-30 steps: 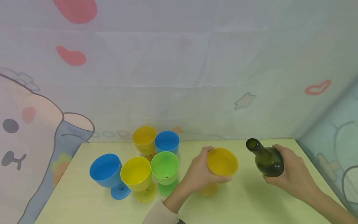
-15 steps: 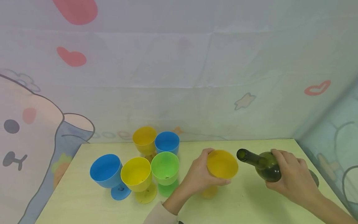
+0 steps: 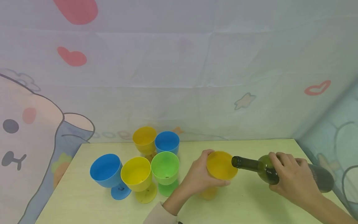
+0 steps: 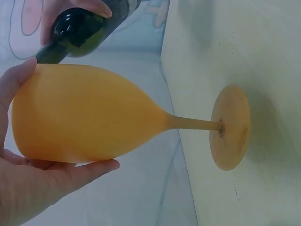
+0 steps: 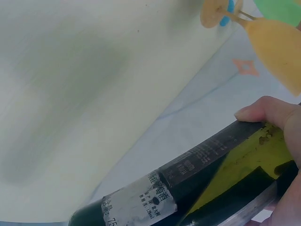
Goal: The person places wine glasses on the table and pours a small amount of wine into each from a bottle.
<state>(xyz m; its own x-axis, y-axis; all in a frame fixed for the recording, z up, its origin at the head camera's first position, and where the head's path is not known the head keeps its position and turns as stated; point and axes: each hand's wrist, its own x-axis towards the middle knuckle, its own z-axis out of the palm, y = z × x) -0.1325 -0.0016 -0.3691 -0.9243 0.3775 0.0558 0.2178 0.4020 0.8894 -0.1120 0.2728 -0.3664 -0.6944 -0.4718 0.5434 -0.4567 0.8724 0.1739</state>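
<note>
My left hand [image 3: 199, 172] grips the bowl of an orange-yellow goblet [image 4: 89, 113], which stands upright. Its foot is at the table surface, with a shadow beside it in the left wrist view. In my right hand [image 3: 293, 180] is a dark green glass wine bottle [image 3: 268, 171], gripped around its shoulder and body. The bottle lies tipped almost level, its neck pointing left and its mouth over the goblet's right rim in the head view. A paper label [image 5: 141, 202] with printed text shows on it in the right wrist view. No liquid shows at the bottle's mouth.
Several more goblets stand grouped on the pale table [image 3: 84, 205] to the left: a blue one [image 3: 106, 169], a yellow one [image 3: 137, 172], a green one [image 3: 165, 168], with another orange-yellow goblet [image 3: 144, 140] and a second blue goblet [image 3: 167, 143] behind. A printed curtain [image 3: 179, 77] hangs behind the table.
My right hand has tipped the bottle from steeply slanted to nearly level, and its mouth has moved left and down to the goblet's rim. My left hand and its goblet have barely moved.
</note>
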